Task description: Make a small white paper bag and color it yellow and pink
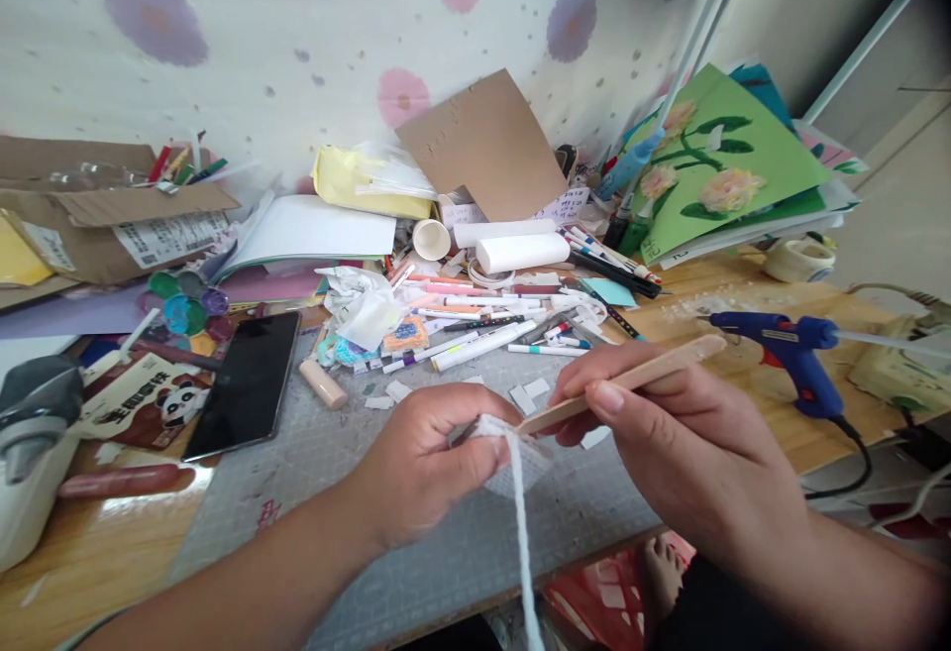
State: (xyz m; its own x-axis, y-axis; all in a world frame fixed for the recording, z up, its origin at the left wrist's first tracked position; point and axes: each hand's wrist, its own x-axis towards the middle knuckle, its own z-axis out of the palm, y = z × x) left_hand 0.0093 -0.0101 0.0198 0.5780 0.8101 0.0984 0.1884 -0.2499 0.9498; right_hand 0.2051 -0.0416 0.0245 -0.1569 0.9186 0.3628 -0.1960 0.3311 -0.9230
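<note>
My left hand (431, 463) is closed around a small piece with white yarn (522, 532) along its upper edge. The yarn's loose end hangs down past the front edge of the table. Under the left thumb shows a pale, grid-patterned surface (524, 468); most of the held piece is hidden by my fingers. Pinched in my right hand (684, 443) is a wooden craft stick (654, 369), tilted up to the right. Its lower tip meets the yarn beside the left thumb. A grey cutting mat (312, 552) lies below both hands.
Markers (482, 339) and paper scraps pile up behind the hands. A blue glue gun (788, 334) rests at right, its cord trailing off the edge. On the left are a black phone (249, 383), a panda-printed packet (141, 398) and a cardboard box (111, 205). Green flower-decorated card (728, 165) leans behind.
</note>
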